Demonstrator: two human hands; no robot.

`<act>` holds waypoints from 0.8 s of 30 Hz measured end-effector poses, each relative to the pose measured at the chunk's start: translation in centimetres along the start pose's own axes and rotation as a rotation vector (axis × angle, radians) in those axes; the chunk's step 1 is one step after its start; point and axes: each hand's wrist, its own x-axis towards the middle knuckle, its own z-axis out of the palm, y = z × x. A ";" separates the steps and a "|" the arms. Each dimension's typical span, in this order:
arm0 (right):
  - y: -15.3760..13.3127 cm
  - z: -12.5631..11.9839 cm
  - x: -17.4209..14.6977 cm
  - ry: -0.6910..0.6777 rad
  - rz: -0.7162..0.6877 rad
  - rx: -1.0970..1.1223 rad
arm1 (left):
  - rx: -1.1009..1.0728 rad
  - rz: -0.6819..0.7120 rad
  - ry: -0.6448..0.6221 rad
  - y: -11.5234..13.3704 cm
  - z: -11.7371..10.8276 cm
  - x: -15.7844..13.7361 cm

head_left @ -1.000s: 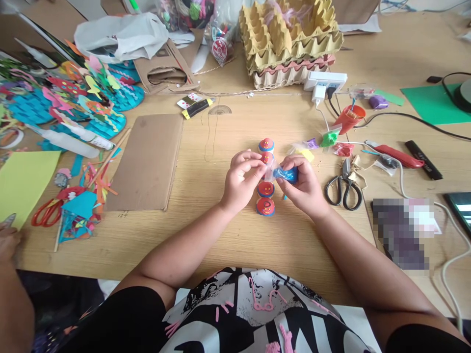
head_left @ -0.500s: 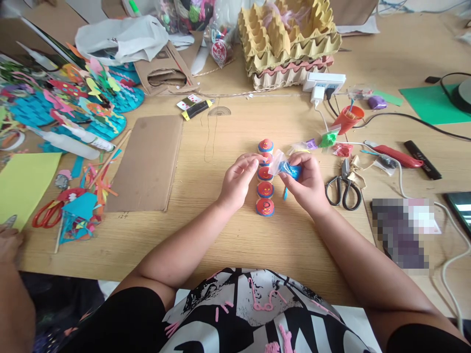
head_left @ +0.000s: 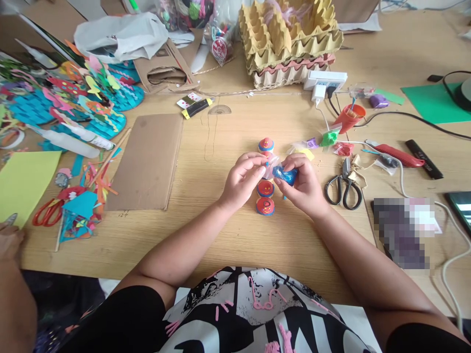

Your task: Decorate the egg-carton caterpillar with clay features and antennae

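My right hand point(head_left: 303, 189) grips a small clear plastic bag point(head_left: 285, 175) with blue modelling clay inside. Its mouth points toward my left hand point(head_left: 243, 181), whose thumb and fingers pinch a small bit of blue clay point(head_left: 267, 163). Beneath both hands runs a column of red domed pieces with blue rims and yellow faces. The far one point(head_left: 266, 144) and the two near ones, including the nearest point(head_left: 265, 206), show clearly; those between are largely covered by my fingers and the bag. A thin blue stick-like thing point(head_left: 284, 197) peeks out below my right hand.
Black-handled scissors point(head_left: 344, 189) lie right of my hands, near bags of green clay point(head_left: 329, 138) and red clay point(head_left: 343, 149). A cardboard sheet point(head_left: 145, 162) lies left. Egg trays point(head_left: 290, 49) and a power strip point(head_left: 327, 78) stand behind. Another person's hand point(head_left: 11, 240) is at far left.
My hands have come closer together, and the bag has shifted slightly left and down over the middle red pieces. A blue bit now shows at my left fingertips.
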 end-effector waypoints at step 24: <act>-0.6 -0.3 0.2 -0.133 0.073 0.194 | 0.042 -0.077 -0.028 0.3 -0.1 0.2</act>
